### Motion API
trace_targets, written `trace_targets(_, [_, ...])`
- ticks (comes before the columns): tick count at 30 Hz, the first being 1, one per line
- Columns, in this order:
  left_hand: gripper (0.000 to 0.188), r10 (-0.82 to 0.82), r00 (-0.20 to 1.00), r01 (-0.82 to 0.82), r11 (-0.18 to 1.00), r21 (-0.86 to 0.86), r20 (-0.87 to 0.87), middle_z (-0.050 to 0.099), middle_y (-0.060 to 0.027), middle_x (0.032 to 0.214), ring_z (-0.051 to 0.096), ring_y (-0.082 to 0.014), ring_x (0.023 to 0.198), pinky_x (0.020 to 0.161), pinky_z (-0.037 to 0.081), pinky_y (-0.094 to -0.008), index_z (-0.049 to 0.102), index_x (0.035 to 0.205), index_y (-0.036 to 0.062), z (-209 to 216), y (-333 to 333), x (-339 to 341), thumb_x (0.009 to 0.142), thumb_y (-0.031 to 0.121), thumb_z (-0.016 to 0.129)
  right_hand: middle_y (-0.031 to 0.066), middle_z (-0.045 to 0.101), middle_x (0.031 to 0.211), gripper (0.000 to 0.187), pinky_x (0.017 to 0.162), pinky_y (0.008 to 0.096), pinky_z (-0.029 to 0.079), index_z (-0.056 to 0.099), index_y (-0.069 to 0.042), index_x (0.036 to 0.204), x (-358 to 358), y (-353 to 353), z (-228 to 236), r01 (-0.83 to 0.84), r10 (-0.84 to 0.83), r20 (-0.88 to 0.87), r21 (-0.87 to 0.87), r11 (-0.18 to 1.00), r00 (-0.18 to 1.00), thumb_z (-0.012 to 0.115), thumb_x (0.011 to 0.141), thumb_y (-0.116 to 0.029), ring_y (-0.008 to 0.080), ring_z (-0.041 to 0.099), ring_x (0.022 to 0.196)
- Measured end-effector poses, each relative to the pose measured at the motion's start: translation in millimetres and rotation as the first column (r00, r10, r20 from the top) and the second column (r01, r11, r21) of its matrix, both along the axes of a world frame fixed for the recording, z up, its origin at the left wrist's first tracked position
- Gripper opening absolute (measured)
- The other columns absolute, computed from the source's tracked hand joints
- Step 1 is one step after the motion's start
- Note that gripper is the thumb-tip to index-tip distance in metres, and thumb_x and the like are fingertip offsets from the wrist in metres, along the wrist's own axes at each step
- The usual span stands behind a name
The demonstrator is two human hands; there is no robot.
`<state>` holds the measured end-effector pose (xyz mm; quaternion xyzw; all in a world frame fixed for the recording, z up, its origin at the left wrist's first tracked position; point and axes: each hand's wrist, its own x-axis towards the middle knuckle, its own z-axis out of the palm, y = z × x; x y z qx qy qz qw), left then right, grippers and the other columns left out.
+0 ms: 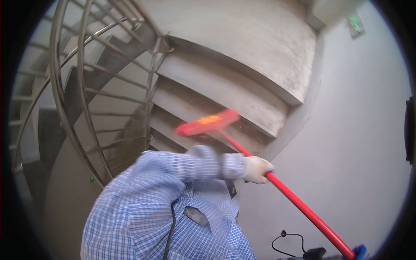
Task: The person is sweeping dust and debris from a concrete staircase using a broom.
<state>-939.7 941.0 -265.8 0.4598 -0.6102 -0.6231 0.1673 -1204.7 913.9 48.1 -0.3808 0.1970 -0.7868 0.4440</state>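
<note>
My left hand (pixel 258 169), in a white glove with some blue at its palm side, is closed round the red handle of a broom (pixel 299 203). My left arm reaches across my body in a blue-and-white checked sleeve. The broom's red head, with an orange patch on it, is blurred over the stair treads. At the lower right edge, a bit of blue glove, my right hand (pixel 359 251), wraps the handle's end; most of that hand is cut off.
Concrete steps (pixel 221 84) and a broad landing (pixel 242 30) lie ahead. A curved metal railing (pixel 82 86) bounds the left side. A pale wall (pixel 342 143) runs along the right, with a green sign (pixel 356 24) on it. A black cord loop (pixel 288 236) shows low at right.
</note>
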Motion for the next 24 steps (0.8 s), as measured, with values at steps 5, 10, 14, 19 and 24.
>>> trace_targets(5, [0.027,0.678,0.611,-0.503,0.731,-0.461,0.408,0.058,-0.0153,0.095,0.057,-0.0332,0.092,0.08,0.048,-0.0391,0.058,0.094,0.0062,-120.4,102.5,182.3,0.069,0.016,0.061,-0.0014,0.047,0.065,0.024,0.077,0.0375,0.045,0.056,-0.005,0.11,178.7,31.5,-246.6,-0.008,0.41,-0.763,0.47,0.883,0.5,0.054,0.088,-0.016,0.0146,0.049,0.062])
trace_targets(10, [0.019,0.824,0.384,-0.752,0.541,-0.377,0.415,0.059,-0.0177,0.086,0.059,-0.0355,0.083,0.072,0.049,-0.0402,0.061,0.085,0.0066,-167.6,118.3,244.9,0.073,0.021,0.063,0.0103,0.06,0.09,0.015,0.09,0.0397,0.045,0.055,0.001,0.101,304.2,71.1,-275.3,-0.473,0.68,-0.468,0.492,0.731,0.565,0.048,0.09,-0.007,0.0278,0.061,0.099])
trace_targets(14, [0.014,0.731,0.628,-0.677,0.683,-0.275,0.269,0.062,-0.0157,0.084,0.062,-0.0338,0.082,0.072,0.049,-0.0421,0.062,0.079,0.0094,-119.6,96.0,171.1,0.066,0.014,0.062,0.0059,0.052,0.069,0.009,0.073,0.0334,0.045,0.058,-0.004,0.078,286.1,57.5,-184.8,-0.395,0.59,-0.602,0.439,0.807,0.537,0.051,0.084,-0.003,0.018,0.052,0.067])
trace_targets(19, [0.015,0.635,0.735,-0.593,0.772,-0.226,0.238,0.064,-0.0154,0.081,0.063,-0.0331,0.079,0.072,0.05,-0.0421,0.063,0.077,0.0089,-45.2,84.5,199.1,0.065,0.017,0.063,0.0001,0.042,0.064,0.032,0.083,0.0303,0.041,0.051,-0.002,0.121,267.6,-2.1,-132.2,-0.863,0.871,-0.145,0.132,0.487,0.469,0.047,0.089,-0.006,0.0151,0.044,0.064])
trace_targets(24, [0.027,0.795,0.415,-0.771,0.566,-0.293,0.443,0.065,-0.0121,0.083,0.063,-0.0306,0.082,0.075,0.05,-0.0414,0.065,0.088,0.0107,-189.2,134.0,287.7,0.068,0.027,0.07,0.009,0.058,0.085,0.016,0.09,0.0421,0.044,0.055,0.0,0.101,352.9,94.0,-235.7,-0.373,0.583,-0.723,0.46,0.806,0.37,0.049,0.088,-0.008,0.0193,0.055,0.078])
